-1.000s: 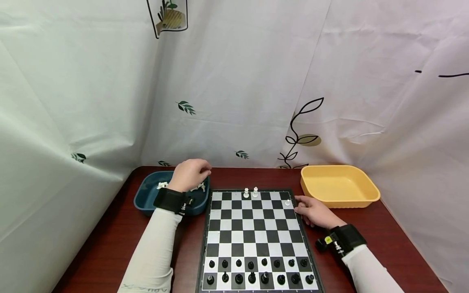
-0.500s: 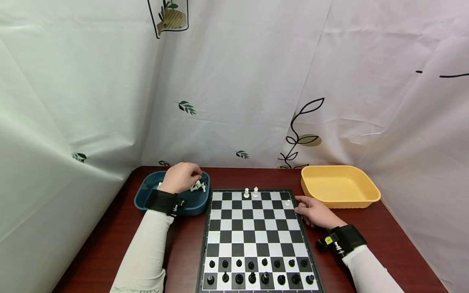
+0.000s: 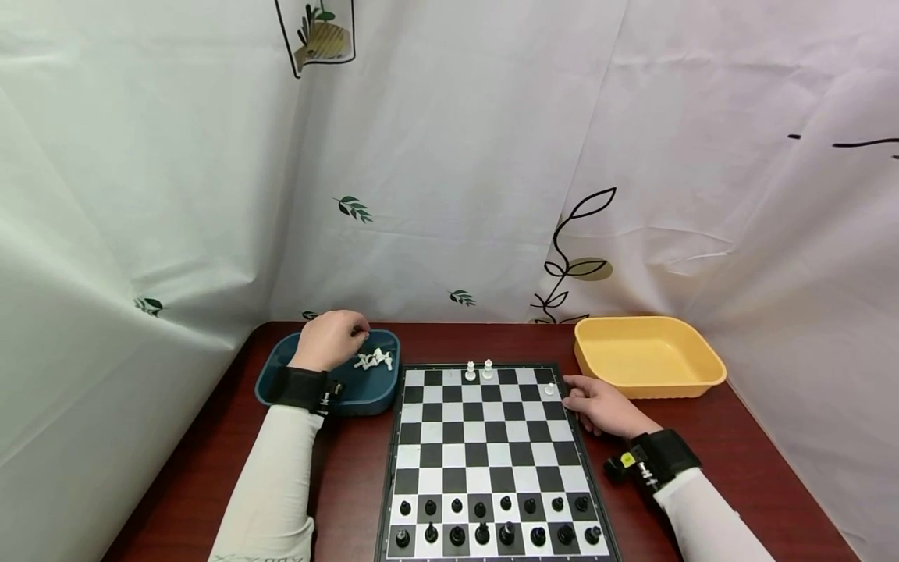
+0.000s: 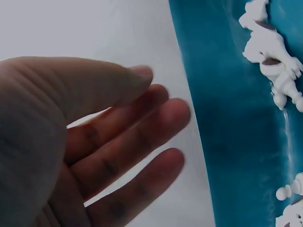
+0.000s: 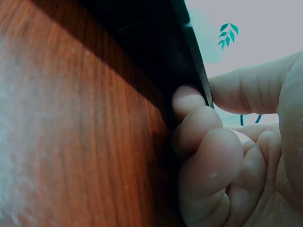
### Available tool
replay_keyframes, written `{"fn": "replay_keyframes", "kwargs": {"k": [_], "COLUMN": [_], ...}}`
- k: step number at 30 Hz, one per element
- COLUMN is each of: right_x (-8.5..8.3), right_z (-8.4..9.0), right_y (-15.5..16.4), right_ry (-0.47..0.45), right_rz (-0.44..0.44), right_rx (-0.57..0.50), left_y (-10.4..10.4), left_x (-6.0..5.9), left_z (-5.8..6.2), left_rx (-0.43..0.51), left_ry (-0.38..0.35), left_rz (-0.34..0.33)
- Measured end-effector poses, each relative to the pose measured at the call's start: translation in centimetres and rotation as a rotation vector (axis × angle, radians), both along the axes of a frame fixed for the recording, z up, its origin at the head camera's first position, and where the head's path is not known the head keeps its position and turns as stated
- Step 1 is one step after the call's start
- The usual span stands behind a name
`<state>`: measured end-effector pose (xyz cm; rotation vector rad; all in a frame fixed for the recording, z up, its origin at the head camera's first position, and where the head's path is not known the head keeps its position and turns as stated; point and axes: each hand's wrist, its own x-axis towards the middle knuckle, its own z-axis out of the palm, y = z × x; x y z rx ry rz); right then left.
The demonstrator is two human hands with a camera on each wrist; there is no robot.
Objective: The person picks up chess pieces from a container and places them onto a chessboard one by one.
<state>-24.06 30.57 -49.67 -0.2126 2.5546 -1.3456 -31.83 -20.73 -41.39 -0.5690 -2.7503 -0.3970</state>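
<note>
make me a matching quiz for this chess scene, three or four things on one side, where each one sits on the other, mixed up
Things:
1. black pieces
2. loose white pieces
3. yellow tray
4. right hand

Places:
a. in the blue tray
b. on the table, right of the board
c. on the board's two nearest rows
d. at the board's right edge

Pairs: 1-c, 2-a, 3-b, 4-d

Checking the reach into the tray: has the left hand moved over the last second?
Yes. The left hand has moved left and slightly back, away from the board, and is over the blue tray's far side.
</note>
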Motion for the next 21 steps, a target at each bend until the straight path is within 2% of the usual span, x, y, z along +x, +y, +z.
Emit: {"fn": "replay_keyframes", "kwargs": {"k": [4, 15, 21], "right_x": [0.0, 0.0, 0.0], "right_z": [0.0, 0.0, 0.0], "right_y": [-0.1, -0.1, -0.1], "right_ry": [0.004, 0.006, 0.012], "right_rz": [0.003, 0.006, 0.021], "right_rx": [0.003, 0.002, -0.003], "left_y": [-0.2, 0.3, 0.5], "left_x": [-0.2, -0.7, -1.0], "left_z": [-0.3, -1.3, -1.8], "left_rx": [-0.015, -0.052, -0.044], "left_ry": [0.018, -0.179, -0.239], "left_rz": [0.014, -0.008, -0.008]}}
